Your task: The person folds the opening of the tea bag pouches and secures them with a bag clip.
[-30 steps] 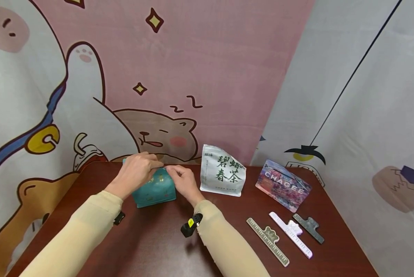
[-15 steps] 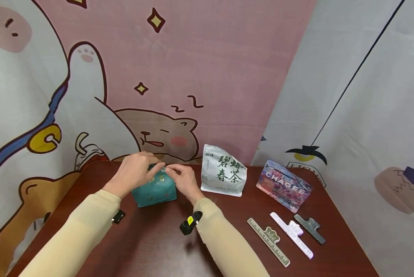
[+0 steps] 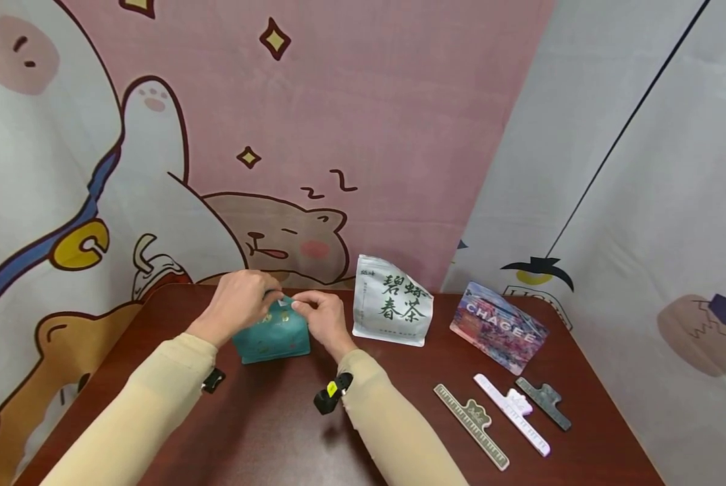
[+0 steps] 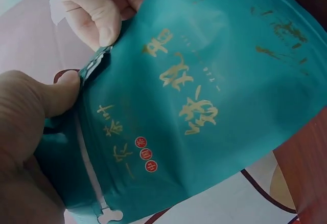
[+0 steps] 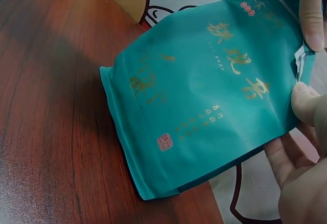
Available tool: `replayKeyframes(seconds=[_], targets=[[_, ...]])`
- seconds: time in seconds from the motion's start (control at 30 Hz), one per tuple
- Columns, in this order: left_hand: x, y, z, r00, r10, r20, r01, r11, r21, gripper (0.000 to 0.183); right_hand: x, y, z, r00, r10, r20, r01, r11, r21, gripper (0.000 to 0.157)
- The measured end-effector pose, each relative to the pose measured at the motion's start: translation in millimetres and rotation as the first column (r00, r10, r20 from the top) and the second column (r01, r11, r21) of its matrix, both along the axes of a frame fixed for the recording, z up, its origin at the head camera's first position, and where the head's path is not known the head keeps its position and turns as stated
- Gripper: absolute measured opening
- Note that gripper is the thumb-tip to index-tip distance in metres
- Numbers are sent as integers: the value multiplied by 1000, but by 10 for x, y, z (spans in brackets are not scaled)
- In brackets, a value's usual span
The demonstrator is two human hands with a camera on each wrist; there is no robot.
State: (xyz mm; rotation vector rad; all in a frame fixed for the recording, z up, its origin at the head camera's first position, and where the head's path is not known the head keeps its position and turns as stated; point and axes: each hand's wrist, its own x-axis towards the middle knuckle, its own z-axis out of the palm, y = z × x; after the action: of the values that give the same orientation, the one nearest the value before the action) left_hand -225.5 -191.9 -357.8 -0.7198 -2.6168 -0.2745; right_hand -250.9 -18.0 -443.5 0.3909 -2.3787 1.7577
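A teal tea bag (image 3: 274, 341) with gold lettering stands at the back left of the table, its base on the wood. My left hand (image 3: 238, 304) pinches the bag's top edge on one side, the thumb on the front. Close by on the same edge, my right hand (image 3: 325, 320) pinches it between thumb and fingers. Between the two thumbs, a crumpled silvery strip of the bag's edge (image 5: 300, 63) shows in the right wrist view. The left wrist view shows a pale line (image 4: 89, 168) running across the bag below the top. Some fingers are hidden behind the bag.
A white tea pouch (image 3: 392, 304) stands to the right of the hands, and a colourful CHAGEE pouch (image 3: 498, 327) farther right. Three bag clips lie at the front right: olive (image 3: 472, 426), white (image 3: 512, 413) and dark grey (image 3: 543, 403). A printed cloth (image 3: 399, 135) hangs behind the table.
My left thumb and fingers have drawn slightly left along the top edge, so more of the bag's upper front shows between the hands. The pouches and clips have stayed put.
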Motion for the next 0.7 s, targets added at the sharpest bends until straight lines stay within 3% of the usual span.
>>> replayKeyframes(seconds=[0.2, 0.3, 0.4, 0.53, 0.7], targets=[[16, -31, 27, 997, 50, 54, -50, 999, -9, 17, -14, 7, -22, 1000, 0, -20, 0, 1000, 11, 9], [16, -60, 51, 984, 124, 128, -125, 992, 5, 30, -25, 14, -25, 1000, 8, -29, -7, 999, 32, 11], [-8, -57, 59, 967, 146, 207, -161, 985, 55, 28, -26, 32, -7, 999, 28, -19, -28, 999, 28, 11], [-30, -55, 47, 963, 110, 244, -138, 985, 102, 16, -12, 32, 27, 994, 104, 24, -103, 993, -51, 13], [-30, -38, 26, 974, 89, 208, -112, 989, 99, 13, -6, 14, 46, 984, 173, 48, -165, 977, -134, 17]])
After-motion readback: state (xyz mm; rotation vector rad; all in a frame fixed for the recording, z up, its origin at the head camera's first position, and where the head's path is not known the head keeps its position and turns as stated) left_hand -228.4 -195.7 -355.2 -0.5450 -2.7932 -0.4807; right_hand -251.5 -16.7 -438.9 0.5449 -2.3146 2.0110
